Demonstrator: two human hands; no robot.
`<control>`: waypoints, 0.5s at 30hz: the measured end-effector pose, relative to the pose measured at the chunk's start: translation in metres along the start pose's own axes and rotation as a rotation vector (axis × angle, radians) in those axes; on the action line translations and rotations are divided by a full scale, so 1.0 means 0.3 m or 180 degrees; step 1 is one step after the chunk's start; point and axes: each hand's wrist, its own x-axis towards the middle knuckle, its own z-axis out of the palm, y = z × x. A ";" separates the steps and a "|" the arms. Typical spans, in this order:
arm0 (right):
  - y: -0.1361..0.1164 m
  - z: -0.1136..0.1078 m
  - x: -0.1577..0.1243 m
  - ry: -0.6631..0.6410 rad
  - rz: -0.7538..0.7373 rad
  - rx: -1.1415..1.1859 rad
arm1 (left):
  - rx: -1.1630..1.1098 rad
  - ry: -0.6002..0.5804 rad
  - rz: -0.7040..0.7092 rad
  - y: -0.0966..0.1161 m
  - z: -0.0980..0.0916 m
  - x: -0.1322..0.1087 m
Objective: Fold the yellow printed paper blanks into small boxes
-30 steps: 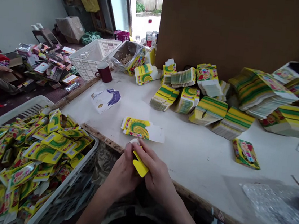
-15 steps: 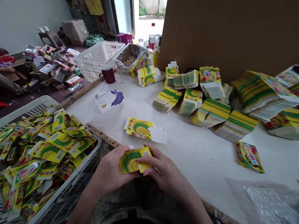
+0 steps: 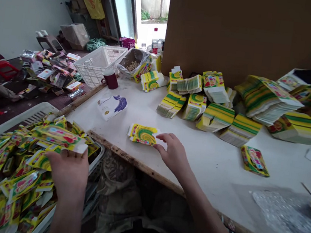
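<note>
Head view shows the left hand at eight o'clock, raised over a white slatted plastic crate heaped with folded yellow-and-green printed cartons; its fingertips pinch one folded yellow-green carton with a white end flap along the near edge, and the carton lies roughly level above the heap.

At centre, the right hand rests on the white tabletop; its fingers are bent and close together on the white flap of a small stack of flat yellow-green carton blanks, which lies just at nine o'clock of the hand near the table's front edge - whether they pinch the flap or only press on it I cannot tell.

Farther up the table, from twelve to two o'clock, leaning piles of the same flat blanks stand against a tall brown cardboard sheet; a dark red mug stands at eleven o'clock beside a white mesh basket; one loose red-and-green printed carton lies at three o'clock, well apart from the right hand.
</note>
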 end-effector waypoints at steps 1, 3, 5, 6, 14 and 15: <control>-0.004 0.012 0.026 -0.0017 0.0037 -0.0108 | -0.0100 0.0119 -0.0197 -0.003 -0.002 0.009; -0.016 0.048 0.063 -0.0092 0.0120 -0.0373 | -0.0285 0.0309 -0.0471 -0.021 0.004 0.002; -0.024 0.084 0.080 -0.0171 0.0188 -0.0585 | -0.0292 0.0232 -0.0478 -0.049 0.019 -0.025; -0.026 0.097 0.082 -0.0196 0.0209 -0.0661 | -0.0265 0.0128 -0.0481 -0.063 0.028 -0.040; -0.007 0.104 0.073 -0.0185 0.0378 -0.0940 | -0.0288 -0.0406 -0.0921 -0.115 0.088 -0.106; -0.006 0.101 0.075 -0.0183 0.0381 -0.0922 | -0.0282 -0.0449 -0.0939 -0.116 0.089 -0.111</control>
